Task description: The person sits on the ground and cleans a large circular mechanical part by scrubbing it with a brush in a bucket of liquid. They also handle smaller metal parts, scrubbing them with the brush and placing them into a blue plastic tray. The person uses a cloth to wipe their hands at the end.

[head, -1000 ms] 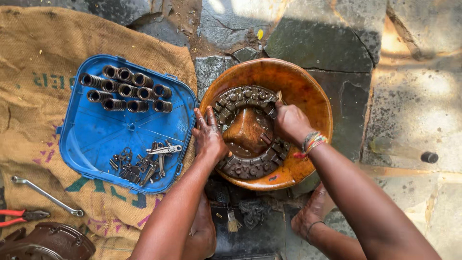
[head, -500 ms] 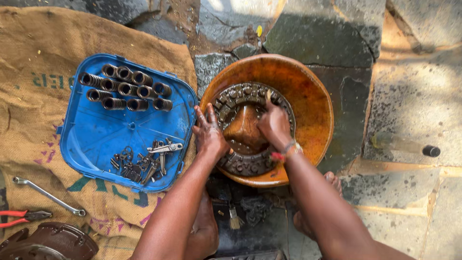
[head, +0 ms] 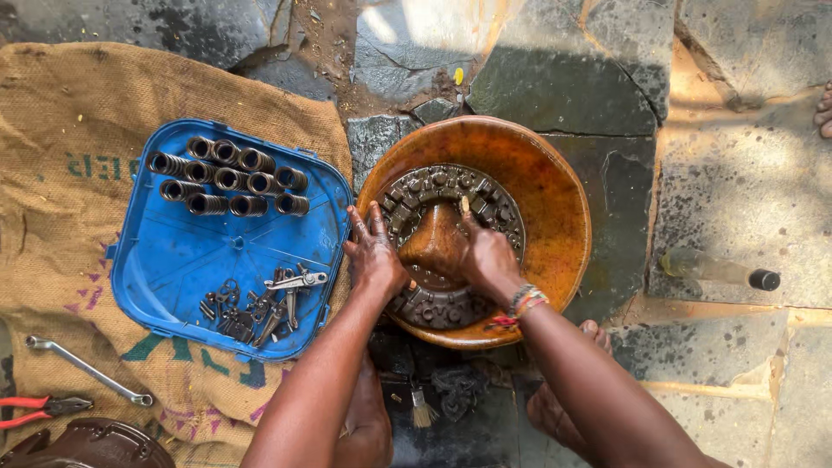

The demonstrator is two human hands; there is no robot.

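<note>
A round, dirty metal machine part (head: 451,243) with a ring of lugs and a raised hub lies in brown liquid inside an orange bowl (head: 555,199). My left hand (head: 374,251) presses on the part's left edge, fingers spread. My right hand (head: 485,253), with a beaded wristband, rests on the hub's right side and grips a small brush whose tip shows above the fingers. Both hands are wet and oily.
A blue plastic tray (head: 182,260) on burlap sacking (head: 61,113) holds several coil springs (head: 230,178) and small metal levers (head: 260,303). A spanner (head: 87,371), red-handled pliers (head: 39,407), a paintbrush (head: 420,407) and a bottle (head: 719,269) lie about. My bare feet sit below the bowl.
My right hand has slid from the part's upper right rim down and left onto the hub. The left hand has stayed on the left edge.
</note>
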